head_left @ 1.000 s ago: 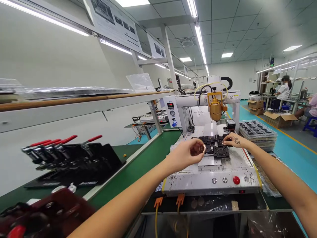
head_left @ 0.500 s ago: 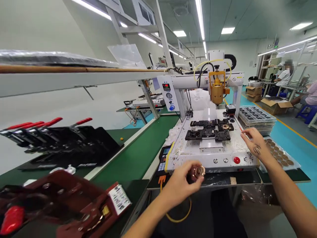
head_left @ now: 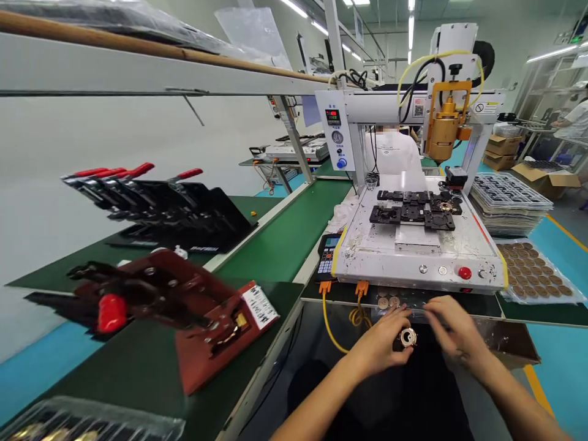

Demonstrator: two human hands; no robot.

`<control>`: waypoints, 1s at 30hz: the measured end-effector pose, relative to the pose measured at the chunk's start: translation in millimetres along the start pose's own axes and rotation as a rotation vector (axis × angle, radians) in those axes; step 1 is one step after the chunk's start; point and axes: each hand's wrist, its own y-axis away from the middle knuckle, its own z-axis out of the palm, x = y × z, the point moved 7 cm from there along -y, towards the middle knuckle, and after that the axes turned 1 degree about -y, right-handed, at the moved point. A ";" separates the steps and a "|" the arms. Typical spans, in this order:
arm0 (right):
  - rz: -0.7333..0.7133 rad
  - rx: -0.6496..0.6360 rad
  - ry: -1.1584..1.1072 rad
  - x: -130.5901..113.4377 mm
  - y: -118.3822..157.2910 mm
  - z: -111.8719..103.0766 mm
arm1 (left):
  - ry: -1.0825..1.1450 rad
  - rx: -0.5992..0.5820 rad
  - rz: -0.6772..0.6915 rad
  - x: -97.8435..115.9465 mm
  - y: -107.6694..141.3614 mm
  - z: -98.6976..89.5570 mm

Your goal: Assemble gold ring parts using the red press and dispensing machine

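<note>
My left hand (head_left: 383, 343) is closed round a gold-coloured watch case (head_left: 408, 337), a ring with an open centre, held just in front of the bench edge. Its upper fingertips reach a clear plastic bag (head_left: 416, 304) on the bench, beside two round brown discs (head_left: 388, 302). My right hand (head_left: 459, 334), slightly blurred, has its thumb and fingertips closed together at the right part of that bag. Beyond both hands, black fixtures (head_left: 416, 211) sit on the white bed of a benchtop machine (head_left: 381, 260), with another gold ring (head_left: 445, 207) in the right-hand fixture.
A red toggle press (head_left: 206, 331) stands at left, with black clamp fixtures (head_left: 184, 208) behind. A keypad (head_left: 327, 254) lies beside the machine. On the right are stacked trays (head_left: 509, 199) and a sheet of brown discs (head_left: 535, 269). A red stick (head_left: 481, 226) lies on the bed.
My right hand has left the red stick at the machine's right edge and come down to the plastic bag. My left hand has moved beside it with the watch case; the view has shifted.
</note>
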 end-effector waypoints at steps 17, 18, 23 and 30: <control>-0.090 -0.237 0.052 22.1 2.1 114.8 | 0.067 0.019 -0.180 -32.5 4.9 -43.5; -0.107 -0.234 0.058 22.8 4.6 116.1 | 0.076 0.006 -0.191 -31.9 4.6 -44.7; -0.202 -0.209 0.018 22.4 27.3 119.9 | 0.090 -0.091 -0.221 -27.2 2.8 -52.9; -0.078 -0.104 -0.054 9.7 57.2 80.6 | 0.061 -0.046 -0.246 -29.6 -0.7 -47.4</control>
